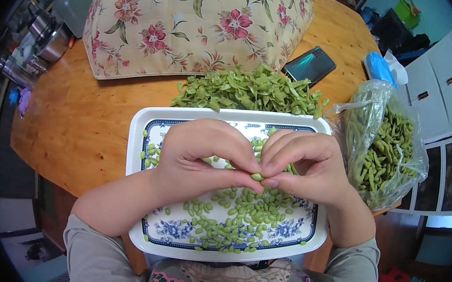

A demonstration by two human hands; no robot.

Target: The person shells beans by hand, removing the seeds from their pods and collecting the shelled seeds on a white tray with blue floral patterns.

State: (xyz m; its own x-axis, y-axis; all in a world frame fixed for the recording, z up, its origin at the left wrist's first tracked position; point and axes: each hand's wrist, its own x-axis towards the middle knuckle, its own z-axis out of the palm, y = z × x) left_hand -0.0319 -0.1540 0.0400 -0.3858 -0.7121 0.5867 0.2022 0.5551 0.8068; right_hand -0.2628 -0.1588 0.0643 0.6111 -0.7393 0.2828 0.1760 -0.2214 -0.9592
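Note:
Above a white tray with a blue floral pattern [224, 255], my left hand [208, 159] and my right hand [308, 164] meet at their fingertips. Pinched between them is a small green soybean pod or bean [257, 177]; which of the two cannot be told for sure. Many shelled green soybeans [258, 210] lie scattered in the tray, most of them in its lower middle and a few at its left side. Behind the tray's far rim is a heap of emptied green pods [250, 90]. Whole pods [386, 151] fill a clear plastic bag [368, 109] to the right.
A floral fabric food cover [199, 30] stands on the wooden table [74, 127] at the back. A smartphone [311, 66] lies right of it, and a blue tissue pack [379, 68] near the right edge. Metal pots [53, 41] stand at the far left.

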